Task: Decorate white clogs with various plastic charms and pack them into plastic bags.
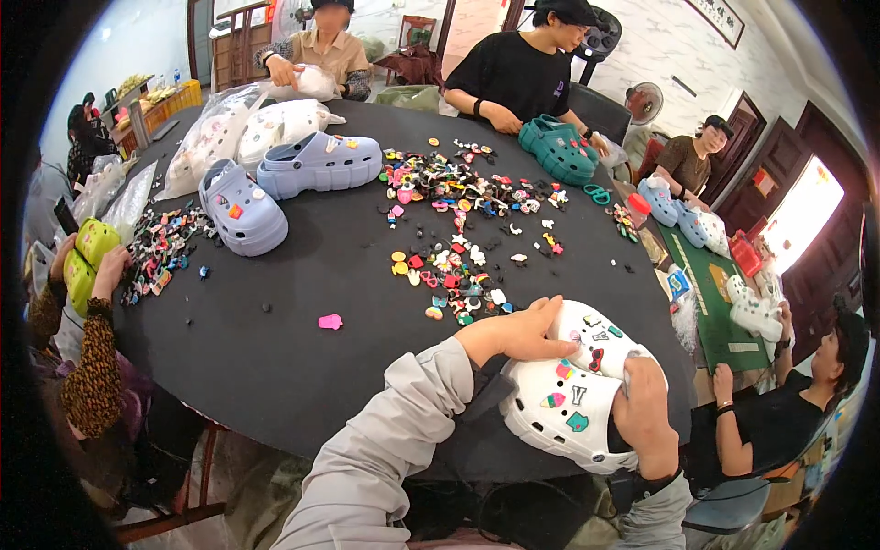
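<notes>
Two white clogs lie side by side in my hands at the near right edge of the round black table (pixel 275 339). Each has several colourful shoe charms on its top; the near clog (pixel 532 390) carries an ice cream and a teal one. My left hand (pixel 524 330) holds the far clog (pixel 632 344) by its toe end, the thumb lying on the upper. At the opening end my right hand (pixel 646 412) grips the pair, its fingertips partly hidden inside. A pile of loose charms (pixel 458 266) lies just beyond my left hand.
Two lavender clogs (pixel 316 165) and bagged white clogs (pixel 284 124) stand farther back. A single pink charm (pixel 330 322) lies left of my arm. Across the table a person holds green clogs (pixel 559 151); at left another holds lime clogs (pixel 87 252). A green mat (pixel 706 293) adjoins at right.
</notes>
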`<state>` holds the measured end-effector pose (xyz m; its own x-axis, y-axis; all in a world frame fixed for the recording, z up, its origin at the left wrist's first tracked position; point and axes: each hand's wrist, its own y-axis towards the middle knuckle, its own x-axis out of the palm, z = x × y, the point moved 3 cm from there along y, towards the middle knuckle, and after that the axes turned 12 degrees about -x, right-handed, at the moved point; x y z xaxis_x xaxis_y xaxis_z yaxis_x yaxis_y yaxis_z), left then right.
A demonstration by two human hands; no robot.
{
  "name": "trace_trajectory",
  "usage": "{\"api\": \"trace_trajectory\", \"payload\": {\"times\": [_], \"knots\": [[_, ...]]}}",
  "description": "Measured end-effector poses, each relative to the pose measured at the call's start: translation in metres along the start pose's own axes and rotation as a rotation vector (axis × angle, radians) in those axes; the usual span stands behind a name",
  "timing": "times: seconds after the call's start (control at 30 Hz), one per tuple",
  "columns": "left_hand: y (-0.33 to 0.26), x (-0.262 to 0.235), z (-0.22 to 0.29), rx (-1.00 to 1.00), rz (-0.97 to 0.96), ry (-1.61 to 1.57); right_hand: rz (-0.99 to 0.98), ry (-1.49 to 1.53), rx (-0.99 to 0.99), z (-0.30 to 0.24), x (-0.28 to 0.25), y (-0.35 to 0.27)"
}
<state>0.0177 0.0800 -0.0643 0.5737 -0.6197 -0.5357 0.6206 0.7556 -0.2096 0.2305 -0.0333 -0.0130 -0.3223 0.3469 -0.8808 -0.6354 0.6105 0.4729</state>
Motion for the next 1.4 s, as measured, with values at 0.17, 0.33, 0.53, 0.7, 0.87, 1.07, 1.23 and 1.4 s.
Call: {"api": "trace_trajectory", "payload": {"times": [0.17, 0.33, 0.53, 0.7, 0.87, 1.07, 1.23, 1.4], "knots": [[0.003, -0.002, -0.013, 0.035, 0.012, -0.008, 0.077, 0.076, 0.035, 0.015, 0.007, -0.004], [0.016, 0.002, -0.023, 0.075, 0.083, -0.019, 0.015, 0.085, 0.075, 0.023, 0.003, -0.002], [0.007, -0.001, -0.025, 0.096, 0.075, 0.045, -0.199, -0.048, 0.049, 0.001, -0.028, -0.008], [0.007, -0.003, -0.024, 0.145, 0.104, 0.044, -0.08, 0.129, 0.142, 0.02, -0.006, -0.034], [-0.005, -0.018, -0.006, 0.035, 0.068, 0.049, -0.013, 0.211, 0.141, 0.016, -0.003, -0.02], [-0.008, -0.041, -0.033, 0.199, 0.068, -0.058, 0.064, 0.247, 0.155, 0.005, 0.0, -0.005], [-0.007, -0.105, -0.049, -0.141, 0.278, -0.054, 0.098, 0.292, 0.137, 0.022, 0.01, -0.015], [-0.006, -0.188, -0.144, -0.638, 1.024, 0.341, 0.128, 0.191, 0.067, 0.028, 0.019, -0.015]]}}
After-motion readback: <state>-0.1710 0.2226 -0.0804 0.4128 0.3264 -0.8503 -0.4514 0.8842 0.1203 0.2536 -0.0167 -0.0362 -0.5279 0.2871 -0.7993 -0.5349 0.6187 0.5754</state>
